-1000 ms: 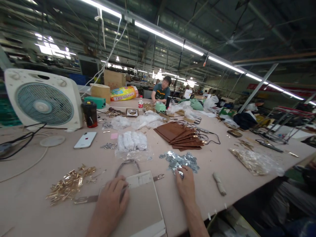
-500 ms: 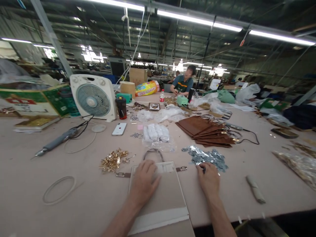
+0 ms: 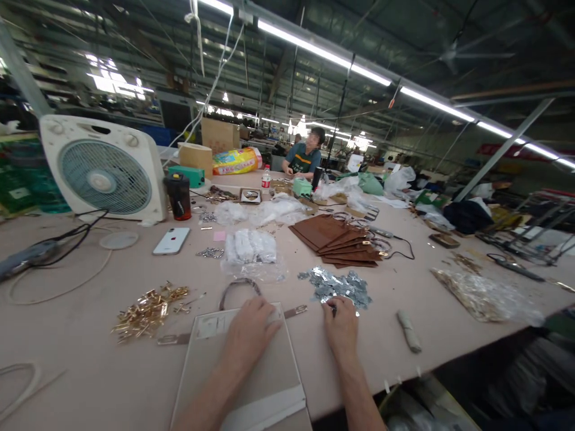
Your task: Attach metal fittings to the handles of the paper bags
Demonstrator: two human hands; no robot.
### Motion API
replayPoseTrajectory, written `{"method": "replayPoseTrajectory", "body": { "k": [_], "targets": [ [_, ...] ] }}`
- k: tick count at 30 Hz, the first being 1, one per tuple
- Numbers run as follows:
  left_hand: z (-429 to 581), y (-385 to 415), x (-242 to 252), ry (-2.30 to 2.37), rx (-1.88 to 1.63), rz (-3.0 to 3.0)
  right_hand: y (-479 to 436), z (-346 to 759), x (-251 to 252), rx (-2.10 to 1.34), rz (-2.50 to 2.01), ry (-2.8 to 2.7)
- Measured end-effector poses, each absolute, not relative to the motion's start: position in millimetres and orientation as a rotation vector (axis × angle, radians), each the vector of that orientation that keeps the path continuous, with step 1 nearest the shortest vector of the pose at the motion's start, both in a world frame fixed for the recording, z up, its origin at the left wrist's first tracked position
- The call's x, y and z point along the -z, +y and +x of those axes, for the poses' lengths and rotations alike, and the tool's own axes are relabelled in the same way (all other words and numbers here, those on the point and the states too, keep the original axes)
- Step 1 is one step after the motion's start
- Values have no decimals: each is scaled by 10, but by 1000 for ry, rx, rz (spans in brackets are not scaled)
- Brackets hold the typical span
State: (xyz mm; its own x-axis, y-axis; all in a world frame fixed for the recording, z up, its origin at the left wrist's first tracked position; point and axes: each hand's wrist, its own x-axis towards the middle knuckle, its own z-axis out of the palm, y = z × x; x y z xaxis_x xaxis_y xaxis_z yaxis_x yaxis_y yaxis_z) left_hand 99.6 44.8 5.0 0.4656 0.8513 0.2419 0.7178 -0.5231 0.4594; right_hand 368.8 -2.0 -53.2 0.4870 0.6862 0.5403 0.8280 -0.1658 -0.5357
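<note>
My left hand [image 3: 252,328] lies flat on a beige board-like bag panel [image 3: 251,383], its fingers near the top right corner. A dark curved handle [image 3: 240,282] sticks out beyond the panel's far edge. Brown straps with metal ends extend to each side, the left strap [image 3: 174,339] and the right strap [image 3: 296,311]. At the near edge of a pile of small silvery metal plates [image 3: 344,286], my right hand [image 3: 342,326] has its fingers curled and pinched together. What they hold, if anything, is hidden.
Gold-coloured fasteners [image 3: 150,308] lie left of the panel. Stacked brown bags [image 3: 336,236], a plastic-wrapped bundle [image 3: 250,246], a phone [image 3: 171,240] and a fan [image 3: 103,170] stand farther back. A grey-green roll [image 3: 408,330] lies on the right. A person [image 3: 305,154] sits across the table.
The view has swung to the right, so things appear farther left. My left hand has slid right across the panel, towards its right edge. My right hand stays at the plate pile.
</note>
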Motion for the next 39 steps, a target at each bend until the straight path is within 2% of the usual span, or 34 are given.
{"method": "replayPoseTrajectory", "body": {
  "k": [23,26,32,39],
  "targets": [
    [1031,346,-29,1352,-740,2475,-95,3576,410,125,-1738,-1210],
    [1024,338,-37,1361,-714,2478,-104,3474,353,-16,-1669,-1178],
    [1033,316,-54,1390,-710,2489,27,3054,207,-510,-1492,-1133],
    [1041,320,-20,1399,-736,2503,173,2667,144,-783,-1342,-1210]
  ]
}}
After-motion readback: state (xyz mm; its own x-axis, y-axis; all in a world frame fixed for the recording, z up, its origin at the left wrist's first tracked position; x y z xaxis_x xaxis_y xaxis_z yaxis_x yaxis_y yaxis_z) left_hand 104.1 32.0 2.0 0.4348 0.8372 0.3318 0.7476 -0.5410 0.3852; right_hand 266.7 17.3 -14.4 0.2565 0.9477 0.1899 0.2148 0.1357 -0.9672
